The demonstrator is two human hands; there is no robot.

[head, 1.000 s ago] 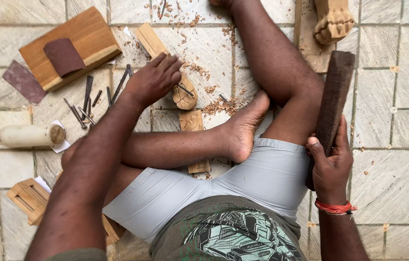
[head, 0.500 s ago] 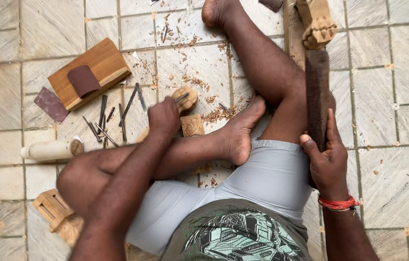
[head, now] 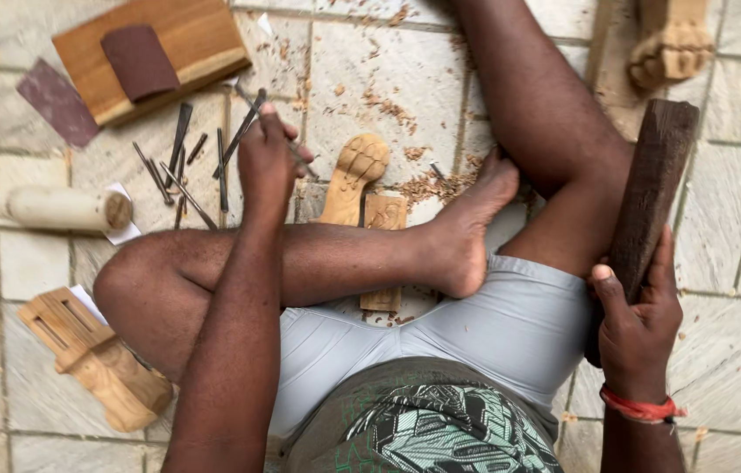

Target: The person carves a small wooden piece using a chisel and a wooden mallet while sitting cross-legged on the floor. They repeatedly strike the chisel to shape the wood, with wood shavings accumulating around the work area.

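L hand pinches a chisel above the tool spread on the floor. R hand clenched round dark mallet, upright by thigh. Carved leg lies under the shin. Step: tool pick, prob. Next calls for edge set on carving.

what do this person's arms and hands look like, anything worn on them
Both arms are bare, with no sleeves reaching the forearms and no gloves. The right hand has a red cord bracelet around its wrist. The left hand and its wrist show nothing worn.
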